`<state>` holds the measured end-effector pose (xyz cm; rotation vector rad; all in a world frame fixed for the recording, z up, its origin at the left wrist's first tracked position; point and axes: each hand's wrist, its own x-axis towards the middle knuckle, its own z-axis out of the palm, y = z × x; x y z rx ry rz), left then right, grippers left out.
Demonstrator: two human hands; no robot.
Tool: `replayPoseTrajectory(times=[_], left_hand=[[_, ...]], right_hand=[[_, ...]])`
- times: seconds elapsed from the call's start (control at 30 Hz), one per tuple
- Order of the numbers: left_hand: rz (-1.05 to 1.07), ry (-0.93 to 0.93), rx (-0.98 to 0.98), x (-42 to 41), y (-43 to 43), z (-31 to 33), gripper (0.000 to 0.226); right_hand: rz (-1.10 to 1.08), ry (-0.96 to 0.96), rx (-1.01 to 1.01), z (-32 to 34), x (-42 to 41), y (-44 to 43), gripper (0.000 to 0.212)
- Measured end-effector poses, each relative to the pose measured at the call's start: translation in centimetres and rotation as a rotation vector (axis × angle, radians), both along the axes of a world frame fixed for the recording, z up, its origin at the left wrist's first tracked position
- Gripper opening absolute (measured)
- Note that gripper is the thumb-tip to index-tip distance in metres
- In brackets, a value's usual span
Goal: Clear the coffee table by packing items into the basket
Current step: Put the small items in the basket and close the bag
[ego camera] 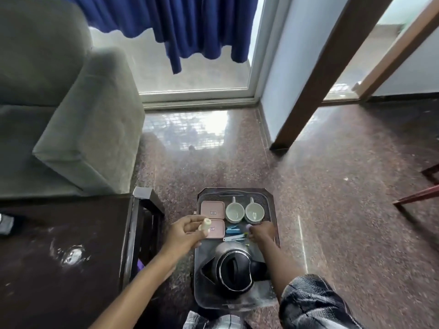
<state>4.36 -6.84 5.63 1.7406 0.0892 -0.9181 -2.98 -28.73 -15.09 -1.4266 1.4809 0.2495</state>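
Leftmost, the dark coffee table [71,245] stands in front of a grey sofa [71,115]. Beside the table, the left hand [187,233] grips a small cream bottle [205,225] just over the basket's left edge. The basket [237,192] sits on the floor, holding two pink boxes [212,210], two cups [234,212] and a kettle [235,269]. The right hand [262,232] reaches down among small things near the cups; whether it grips anything, I cannot tell.

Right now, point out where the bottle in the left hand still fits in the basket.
The bottle could fit on bare basket floor left of the kettle, near the left hand, or along the near wall by the kettle. The far half is crowded: pink boxes, two cups, blue items, the right hand.
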Motion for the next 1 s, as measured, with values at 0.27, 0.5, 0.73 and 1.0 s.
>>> replayPoseTrajectory(times=[0.27, 0.5, 0.73, 1.0], left_hand=[[0.051, 0.076, -0.005, -1.0, 0.1, -0.6, 0.03], [0.043, 0.058, 0.015, -1.4, 0.1, -1.2, 0.027], [-0.086, -0.079, 0.116, -1.3, -0.7, -2.2, 0.031], [-0.232, -0.333, 0.284, -1.3, -1.9, -2.5, 0.029]], right_hand=[[-0.119, -0.045, 0.109, -3.6, 0.7, 0.6, 0.011], [-0.036, -0.053, 0.114, -3.4, 0.2, 0.3, 0.013], [-0.005, -0.256, 0.166, 7.9, 0.8, 1.8, 0.024], [0.239, -0.556, 0.431, 17.7, 0.1, 7.5, 0.012]])
